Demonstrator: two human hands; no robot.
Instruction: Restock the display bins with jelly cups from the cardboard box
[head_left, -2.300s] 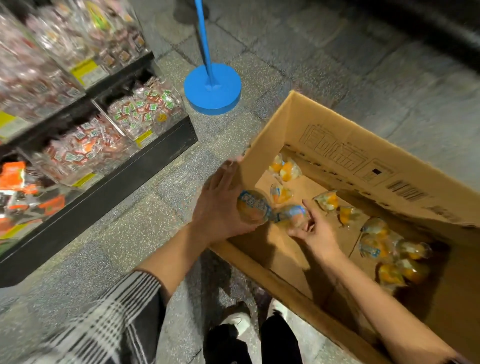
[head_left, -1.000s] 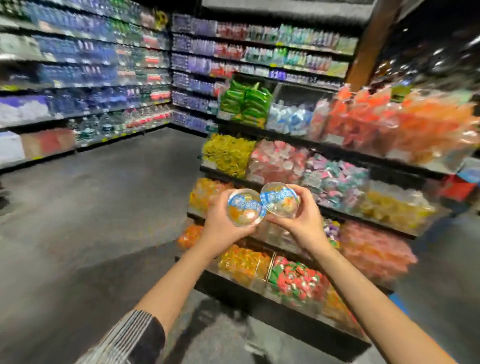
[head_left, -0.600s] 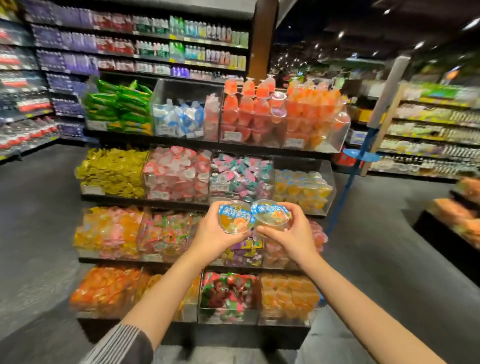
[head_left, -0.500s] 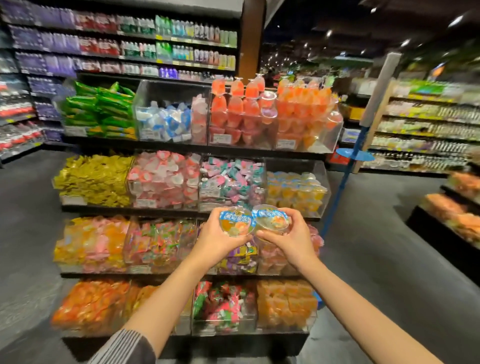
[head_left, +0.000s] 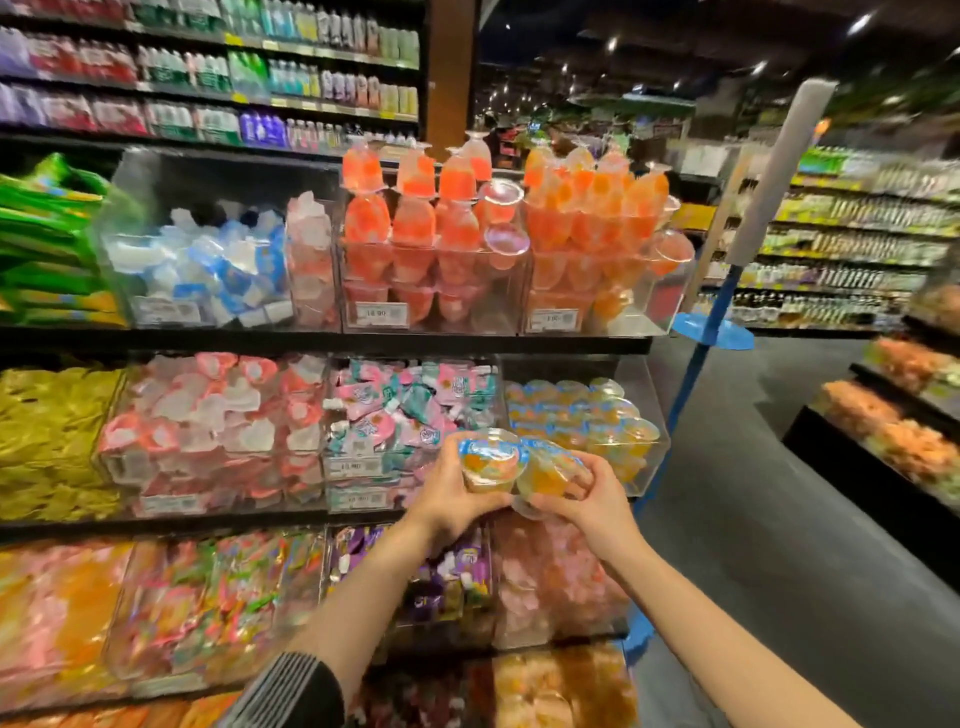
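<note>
Head view: clear display bins crowd the shelves, with a half-filled bin of orange jelly cups (head_left: 582, 415) on the middle shelf (head_left: 322, 343) just behind the hands; a blue pole (head_left: 696, 353) stands right of it. Left hand (head_left: 449, 496) grips one jelly cup (head_left: 488, 465); right hand (head_left: 584, 501) grips another cup (head_left: 548, 475), the two cups touching.

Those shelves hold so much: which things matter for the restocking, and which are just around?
In use:
left hand, holding jelly cup
right hand, holding second cup
matching cup bin

Just around:
green packets
blue pole
drink bottles
</note>
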